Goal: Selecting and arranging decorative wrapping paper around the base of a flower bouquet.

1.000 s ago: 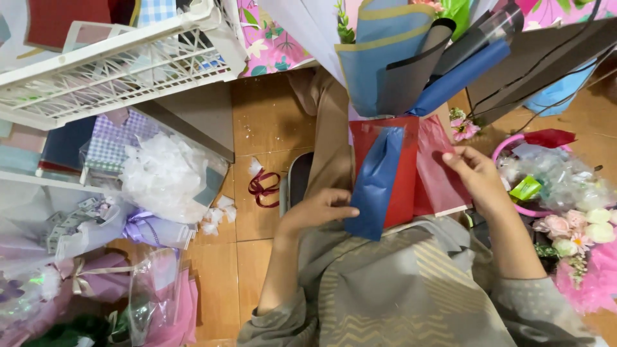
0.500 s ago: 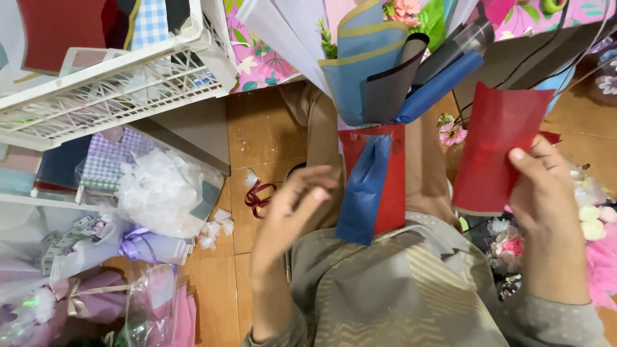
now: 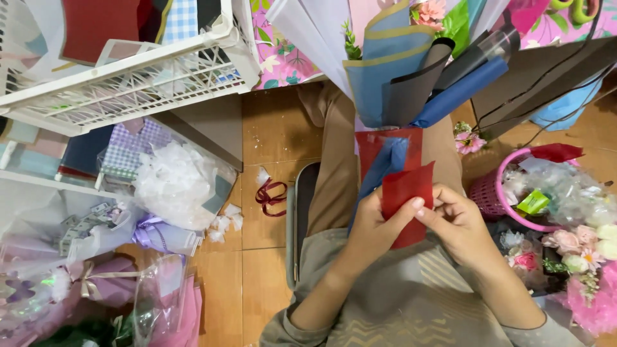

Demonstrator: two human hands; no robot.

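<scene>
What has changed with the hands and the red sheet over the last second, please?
The right hand carried the red sheet out to the right, then back to the middle. The left hand rose and took hold of it too. The bouquet stayed on the lap, the pink basket beside it.

left hand (image 3: 376, 222) + right hand (image 3: 457, 222): pinching red paper sheet (image 3: 406, 189) together above lap | behind: blue-wrapped bouquet (image 3: 395, 77) | right: pink basket (image 3: 491, 196) | left: white crate (image 3: 128, 74)
</scene>
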